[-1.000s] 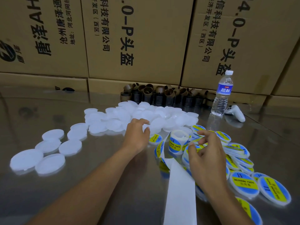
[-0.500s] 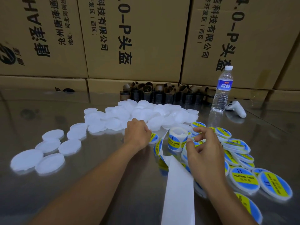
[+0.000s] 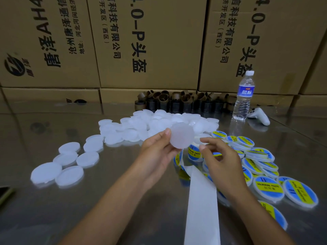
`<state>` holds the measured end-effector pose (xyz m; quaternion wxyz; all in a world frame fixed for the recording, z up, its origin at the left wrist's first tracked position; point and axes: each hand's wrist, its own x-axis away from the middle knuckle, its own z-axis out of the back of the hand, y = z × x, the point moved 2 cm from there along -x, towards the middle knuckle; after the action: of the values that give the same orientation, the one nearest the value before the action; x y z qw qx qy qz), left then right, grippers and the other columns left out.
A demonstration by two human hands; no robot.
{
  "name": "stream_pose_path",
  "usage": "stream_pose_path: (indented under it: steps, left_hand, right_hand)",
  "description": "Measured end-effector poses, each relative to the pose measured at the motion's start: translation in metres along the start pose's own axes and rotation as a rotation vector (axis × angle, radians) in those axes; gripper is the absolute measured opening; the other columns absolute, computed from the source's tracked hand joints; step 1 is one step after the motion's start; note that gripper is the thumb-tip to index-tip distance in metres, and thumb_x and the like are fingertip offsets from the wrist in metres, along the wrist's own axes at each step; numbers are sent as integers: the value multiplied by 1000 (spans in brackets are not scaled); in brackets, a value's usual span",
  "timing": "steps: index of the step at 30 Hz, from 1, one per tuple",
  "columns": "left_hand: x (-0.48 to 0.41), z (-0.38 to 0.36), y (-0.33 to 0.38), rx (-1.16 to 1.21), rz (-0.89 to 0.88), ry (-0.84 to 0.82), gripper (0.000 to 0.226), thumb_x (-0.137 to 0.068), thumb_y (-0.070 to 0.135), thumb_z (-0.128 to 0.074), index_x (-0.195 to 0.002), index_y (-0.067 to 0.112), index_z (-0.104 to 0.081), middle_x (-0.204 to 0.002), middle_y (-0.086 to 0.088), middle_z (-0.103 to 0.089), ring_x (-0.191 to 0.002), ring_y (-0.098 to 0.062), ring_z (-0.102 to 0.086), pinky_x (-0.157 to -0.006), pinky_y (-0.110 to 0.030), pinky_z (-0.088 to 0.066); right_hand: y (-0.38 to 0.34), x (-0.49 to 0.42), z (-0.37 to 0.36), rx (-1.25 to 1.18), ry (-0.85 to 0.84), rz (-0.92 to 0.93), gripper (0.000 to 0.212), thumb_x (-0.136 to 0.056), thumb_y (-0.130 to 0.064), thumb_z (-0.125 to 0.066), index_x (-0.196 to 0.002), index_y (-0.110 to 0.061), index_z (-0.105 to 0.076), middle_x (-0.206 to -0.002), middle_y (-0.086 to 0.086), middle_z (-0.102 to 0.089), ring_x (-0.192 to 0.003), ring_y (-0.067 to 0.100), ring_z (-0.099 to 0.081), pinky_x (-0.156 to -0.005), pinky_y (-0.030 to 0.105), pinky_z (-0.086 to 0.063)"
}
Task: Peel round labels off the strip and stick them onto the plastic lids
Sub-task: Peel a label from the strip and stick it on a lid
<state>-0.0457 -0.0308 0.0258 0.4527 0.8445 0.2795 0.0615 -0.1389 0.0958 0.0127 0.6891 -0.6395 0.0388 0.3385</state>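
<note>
My left hand (image 3: 157, 152) holds a blank white plastic lid (image 3: 182, 135) by its edge, lifted above the table and facing me. My right hand (image 3: 219, 160) hovers just right of it, fingers curled over the label roll (image 3: 193, 152), with a blue and yellow label partly hidden under the fingertips. Whether it pinches the label I cannot tell. The spent white backing strip (image 3: 201, 200) trails toward me. A heap of blank lids (image 3: 159, 124) lies behind, and labelled lids (image 3: 265, 188) pile up on the right.
More blank lids (image 3: 58, 170) are scattered on the left of the shiny metal table (image 3: 44, 209). Empty brown roll cores (image 3: 177, 101), a water bottle (image 3: 244, 98) and a white controller (image 3: 260, 115) stand at the back before stacked cardboard boxes (image 3: 150, 41).
My left hand took a blank lid from the heap and lifted it toward me. My right hand stayed by the label roll, fingers still working at it.
</note>
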Motion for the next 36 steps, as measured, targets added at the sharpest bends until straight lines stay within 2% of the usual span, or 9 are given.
stream_pose_path:
  steps: [6,11,15,18,21,26,30,33,36]
  left_hand:
    - [8,-2,-12,156,65,-28,40,-83,23,-55,-112,-5,-60,-114,-16,-69,-103,-24,-68,-80,-30,-58]
    - [3,7,-16,-190,16,45,26,-97,24,-48,-99,6,-66,-97,-5,-74,-87,-16,-70,-73,-25,-58]
    - [-1,10,-17,-407,-55,82,27,-95,32,-53,-82,16,-71,-85,1,-70,-87,-15,-62,-86,-34,-52]
    - [-2,7,-15,-459,-74,54,29,-90,37,-56,-80,13,-69,-78,2,-68,-83,-16,-62,-89,-42,-49]
    - [-2,6,-13,-481,-84,35,35,-76,46,-61,-80,12,-68,-72,3,-67,-73,-15,-62,-74,-36,-51]
    - [-2,7,-14,-444,-90,60,36,-67,47,-65,-81,14,-69,-67,6,-66,-68,-14,-64,-67,-34,-54]
    - [-1,5,-18,-219,-39,43,39,-64,43,-67,-90,14,-70,-71,8,-69,-69,-9,-66,-60,-28,-54]
    - [-2,1,-25,-110,-10,12,32,-75,30,-66,-101,11,-69,-93,-1,-66,-83,-15,-66,-68,-27,-56]
    - [-2,-1,-25,-68,-10,2,14,-91,12,-56,-100,11,-67,-94,-6,-60,-79,-17,-64,-63,-23,-54]
  right_hand:
    - [-5,3,-3,-148,-114,-56,10,-88,-22,-61,-89,-21,-71,-84,-5,-73,-84,7,-66,-70,12,-47]
    - [-13,3,-1,-263,-117,-79,12,-91,-16,-57,-90,-20,-68,-72,-6,-71,-73,-2,-64,-66,8,-47]
    - [-16,3,-2,-291,-155,-94,17,-93,-11,-52,-87,-13,-69,-62,-6,-69,-63,-9,-60,-59,2,-41]
    - [-17,5,-5,-317,-245,-118,13,-90,-10,-56,-90,-10,-69,-65,-3,-71,-62,-1,-65,-60,6,-44]
    - [-17,8,-6,-319,-339,-151,10,-85,-15,-63,-90,-14,-72,-73,4,-74,-66,9,-69,-64,11,-48]
    - [-14,8,-7,-250,-381,-160,11,-86,-11,-64,-83,-16,-73,-69,7,-72,-62,5,-63,-65,11,-47]
    - [-12,7,-8,-223,-312,-187,9,-86,-13,-63,-82,-15,-71,-65,2,-72,-53,-1,-58,-58,8,-43]
    - [-11,8,-8,-214,-288,-191,6,-87,-14,-64,-81,-14,-67,-65,1,-72,-50,-3,-56,-55,7,-42]
    - [-13,9,-8,-209,-286,-170,6,-86,-13,-65,-80,-14,-66,-66,2,-72,-53,-1,-58,-55,7,-42]
